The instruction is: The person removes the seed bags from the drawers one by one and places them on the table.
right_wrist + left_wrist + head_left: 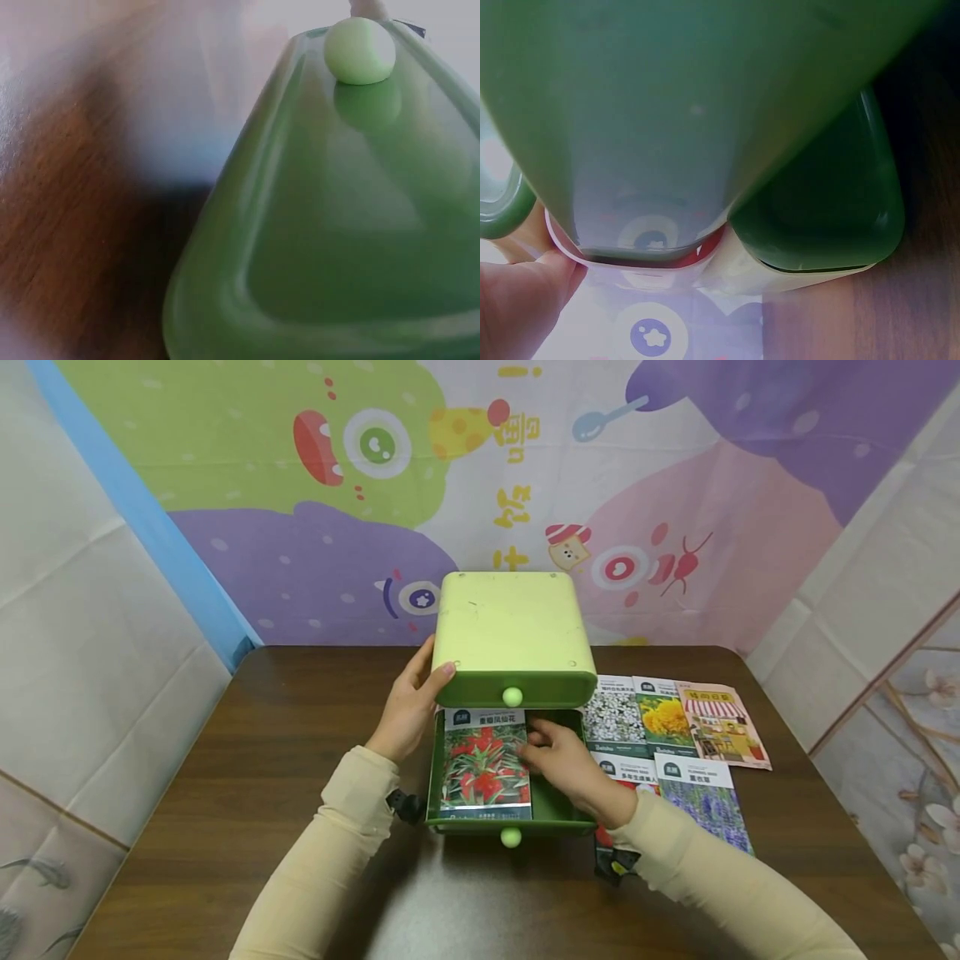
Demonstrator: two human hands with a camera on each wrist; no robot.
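Note:
A small pale-green chest of drawers stands on the table, its lower green drawer pulled out and the upper one closed. My left hand lies against the chest's left side, thumb at the front top corner; in the left wrist view this hand touches the side at lower left. Inside the open drawer lies a seed packet with red flowers. My right hand reaches into the drawer and pinches the packet's right edge; some fingertips are hidden. The right wrist view shows the drawer front and its round knob.
Right of the chest lie several more seed packets, among them a white-flower one, a yellow-flower one, a pink one and a lavender one. A cartoon-printed cloth hangs behind the brown table.

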